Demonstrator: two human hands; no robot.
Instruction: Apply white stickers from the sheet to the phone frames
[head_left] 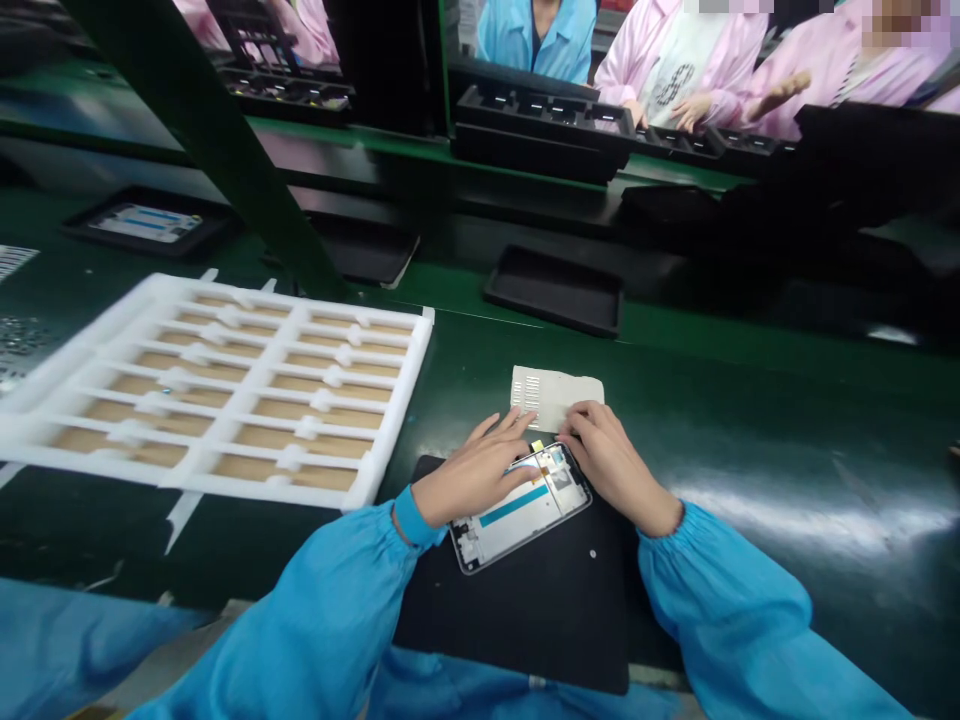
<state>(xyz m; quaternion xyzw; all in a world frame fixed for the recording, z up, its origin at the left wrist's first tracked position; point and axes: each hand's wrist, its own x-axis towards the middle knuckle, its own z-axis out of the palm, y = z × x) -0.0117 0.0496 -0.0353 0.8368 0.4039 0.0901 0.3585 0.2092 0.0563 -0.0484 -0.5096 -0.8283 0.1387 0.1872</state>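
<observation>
A white phone frame [517,510] with a blue strip lies tilted on a black mat [540,610] near the front edge. My left hand [476,470] rests on its left upper side, fingers stretched forward and together. My right hand [611,460] sits at its top right corner, fingers curled down onto the top edge by a small yellow part [538,446]. Whether the fingers pinch anything is hidden. A beige perforated sheet [555,395] lies just beyond both hands.
A white foam tray [217,385] with several slotted rows stands to the left on the green belt [750,420]. Black trays [555,290] lie further back. A dark green post [225,160] slants across the left. People in pink and blue coats work across the line.
</observation>
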